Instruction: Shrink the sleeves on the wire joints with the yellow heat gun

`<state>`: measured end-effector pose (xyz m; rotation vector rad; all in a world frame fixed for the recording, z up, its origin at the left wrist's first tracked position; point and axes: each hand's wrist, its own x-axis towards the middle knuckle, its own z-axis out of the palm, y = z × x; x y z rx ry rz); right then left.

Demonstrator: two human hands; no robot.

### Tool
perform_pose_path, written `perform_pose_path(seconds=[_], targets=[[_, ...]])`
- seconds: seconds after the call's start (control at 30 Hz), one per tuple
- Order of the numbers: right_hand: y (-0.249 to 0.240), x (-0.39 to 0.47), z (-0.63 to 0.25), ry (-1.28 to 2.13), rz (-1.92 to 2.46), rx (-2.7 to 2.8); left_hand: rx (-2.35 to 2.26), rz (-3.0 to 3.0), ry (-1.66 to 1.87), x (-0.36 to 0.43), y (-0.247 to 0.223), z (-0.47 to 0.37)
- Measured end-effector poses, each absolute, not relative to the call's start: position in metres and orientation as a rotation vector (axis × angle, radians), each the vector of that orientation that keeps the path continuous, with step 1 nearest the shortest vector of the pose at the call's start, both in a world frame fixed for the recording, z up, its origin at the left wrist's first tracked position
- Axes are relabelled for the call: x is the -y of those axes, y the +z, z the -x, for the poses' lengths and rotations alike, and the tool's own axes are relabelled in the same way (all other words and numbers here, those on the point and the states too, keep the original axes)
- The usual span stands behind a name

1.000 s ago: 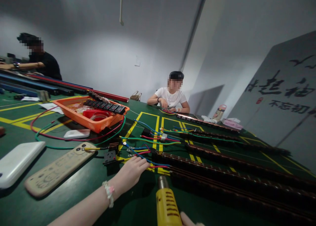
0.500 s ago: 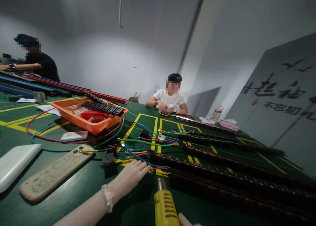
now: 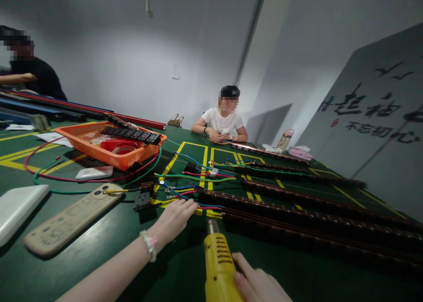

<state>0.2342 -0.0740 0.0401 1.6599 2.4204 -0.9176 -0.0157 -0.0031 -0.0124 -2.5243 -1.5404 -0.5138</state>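
Note:
My right hand (image 3: 259, 280) is wrapped round a yellow heat gun (image 3: 218, 260), whose metal nozzle points away from me toward a bundle of wires. My left hand (image 3: 176, 217) has its fingers closed over the coloured wires (image 3: 211, 207), beside the end of a long dark strip (image 3: 297, 238). The fingertips' undersides are hidden. Left of that hand lies a black connector block (image 3: 142, 200) with a yellow wire. Behind the fingers, more wires with ring terminals (image 3: 170, 190) lie loose.
An orange basket (image 3: 124, 161) holds parts and a red roll. A patterned phone (image 3: 71, 220), a white box (image 3: 21, 209) and a small white case (image 3: 94, 173) lie at left. Several dark strips stretch right. A person (image 3: 222, 122) sits opposite; another (image 3: 35, 79) is far left.
The view has shifted slightly, and things appear a little higher and further left. More of my right hand shows on the heat gun. My left hand stays at the wires.

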Motion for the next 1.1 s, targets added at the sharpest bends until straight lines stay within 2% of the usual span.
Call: perform_pose_path(seconds=[0.33,0.43,0.53,0.7,0.83,1.1], targets=[[0.048,0.082,-0.236,-0.805,-1.464,-2.622,1.654,2.44,-0.802,0.002,-0.015,0.021],[0.044,0.081,-0.238,-0.848,-1.551,-2.569,1.688,2.423,-0.846,0.003,-0.015,0.023],[0.036,0.08,-0.241,-0.889,-1.628,-2.489,1.714,2.4,-0.831,0.004,-0.014,0.023],[0.02,0.079,-0.252,-0.828,-1.359,-2.769,1.752,2.347,-0.728,0.006,-0.014,0.023],[0.023,0.081,-0.255,-0.874,-1.346,-2.774,1.757,2.323,-0.679,0.007,-0.015,0.024],[0.039,0.08,-0.239,-1.0,-1.746,-2.412,1.75,2.296,-0.657,0.008,-0.015,0.024]])
